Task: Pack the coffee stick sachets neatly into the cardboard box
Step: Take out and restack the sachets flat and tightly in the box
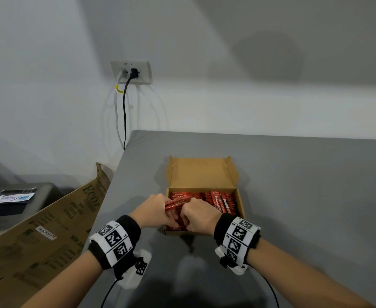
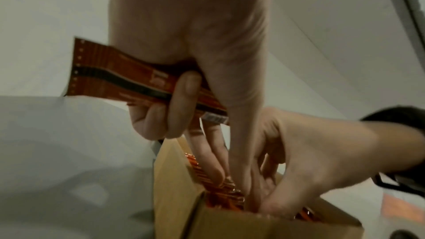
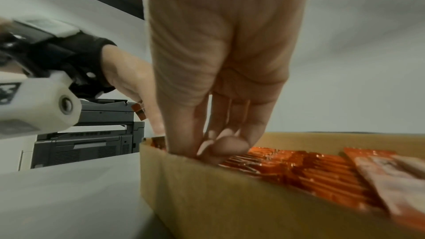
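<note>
Both wrists hover over the box [image 1: 240, 197], already almost full of red sachets [image 1: 221, 202]; left hand [image 1: 154, 208] grips a few more, right hand [image 1: 199, 215] fingers curled, tucking sachets down

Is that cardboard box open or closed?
Open: the cardboard box has its lid folded back, and red coffee sachets show inside.

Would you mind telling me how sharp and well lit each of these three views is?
Head view: even light, soft shadows on the grey table, hands slightly blurred. Left wrist view: dim and soft, though the red coffee stick sachet in the left hand stays readable. Right wrist view: the brown cardboard box is smeared, and the right hand looms large.
</note>
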`<move>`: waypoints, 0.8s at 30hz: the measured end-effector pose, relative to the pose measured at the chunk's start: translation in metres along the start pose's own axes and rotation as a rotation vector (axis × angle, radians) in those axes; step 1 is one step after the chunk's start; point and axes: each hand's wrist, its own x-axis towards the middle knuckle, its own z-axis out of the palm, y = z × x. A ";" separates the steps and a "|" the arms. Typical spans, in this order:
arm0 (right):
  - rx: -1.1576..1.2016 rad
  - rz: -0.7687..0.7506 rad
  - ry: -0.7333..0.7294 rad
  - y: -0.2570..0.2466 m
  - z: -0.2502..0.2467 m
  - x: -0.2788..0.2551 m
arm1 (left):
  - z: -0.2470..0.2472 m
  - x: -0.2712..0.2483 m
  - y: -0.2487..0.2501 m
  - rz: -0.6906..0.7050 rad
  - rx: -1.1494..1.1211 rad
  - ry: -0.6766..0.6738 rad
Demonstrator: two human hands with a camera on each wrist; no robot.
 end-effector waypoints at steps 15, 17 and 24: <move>0.125 0.059 -0.062 0.022 -0.001 -0.008 | 0.021 0.008 0.000 -0.017 0.271 0.036; 0.114 0.049 -0.056 0.020 0.000 -0.007 | 0.022 0.010 -0.002 -0.017 0.262 0.029; 0.141 0.025 -0.014 0.022 0.005 -0.010 | 0.023 0.009 -0.003 0.050 0.327 0.051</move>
